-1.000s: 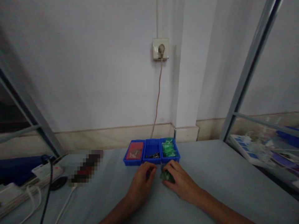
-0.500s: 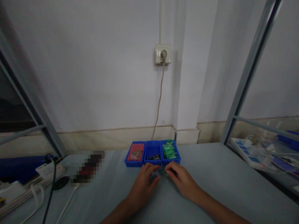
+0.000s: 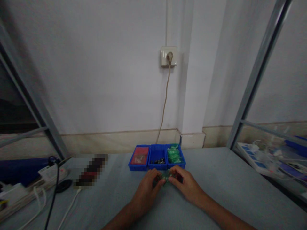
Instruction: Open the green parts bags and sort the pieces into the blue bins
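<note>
A small green packet [image 3: 166,176] is held between both hands just in front of the blue bins. My left hand [image 3: 148,188] pinches its left side with thumb and fingers. On its right side, my right hand [image 3: 185,182] has its thumb and fingers closed on it. Behind them, the left blue bin [image 3: 137,168] holds something red with small clear pieces on it. Small dark and silvery parts lie in the middle blue bin [image 3: 157,150]. Several green packets [image 3: 174,155] fill the right bin.
Left on the grey table [image 3: 107,198] are a blurred-out dark object [image 3: 91,172], a black round item [image 3: 64,186], cables and a power strip [image 3: 24,199]. Another power strip [image 3: 251,156] lies at the right, beyond the metal post [image 3: 249,86]. A plugged socket [image 3: 169,57] is on the wall.
The green packet now shows more clearly between the hands. My left fingers have come in against it, and my right thumb has moved left onto it. The view has shifted slightly.
</note>
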Demonstrator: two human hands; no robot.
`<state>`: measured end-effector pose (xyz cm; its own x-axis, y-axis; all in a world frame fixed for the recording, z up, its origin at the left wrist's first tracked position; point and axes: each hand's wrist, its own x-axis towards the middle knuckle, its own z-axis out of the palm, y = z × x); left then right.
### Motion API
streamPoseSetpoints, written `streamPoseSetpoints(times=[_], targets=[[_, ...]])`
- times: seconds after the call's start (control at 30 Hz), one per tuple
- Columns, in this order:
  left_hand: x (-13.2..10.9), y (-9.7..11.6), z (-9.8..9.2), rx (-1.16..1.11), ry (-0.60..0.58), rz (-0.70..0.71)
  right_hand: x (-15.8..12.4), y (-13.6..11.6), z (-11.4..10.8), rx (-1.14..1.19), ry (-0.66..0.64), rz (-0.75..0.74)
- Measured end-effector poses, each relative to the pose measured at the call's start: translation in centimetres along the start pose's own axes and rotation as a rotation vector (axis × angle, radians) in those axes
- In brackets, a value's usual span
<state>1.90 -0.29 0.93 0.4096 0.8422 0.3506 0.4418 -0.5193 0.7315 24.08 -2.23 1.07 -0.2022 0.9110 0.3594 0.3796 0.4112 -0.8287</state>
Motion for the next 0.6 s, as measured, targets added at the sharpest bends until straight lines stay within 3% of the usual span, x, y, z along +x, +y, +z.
streamPoseSetpoints(times=[0.37,0.6], targets=[[-0.14,0.02,0.20,-0.051,-0.047,-0.033,-0.12,0.21,0.19,-0.017,-0.061,-0.036],[-0.20,0.13,0.26,-0.105,-0.073,-0.041,-0.27,-0.40,0.08,-0.030,-0.033,-0.067]])
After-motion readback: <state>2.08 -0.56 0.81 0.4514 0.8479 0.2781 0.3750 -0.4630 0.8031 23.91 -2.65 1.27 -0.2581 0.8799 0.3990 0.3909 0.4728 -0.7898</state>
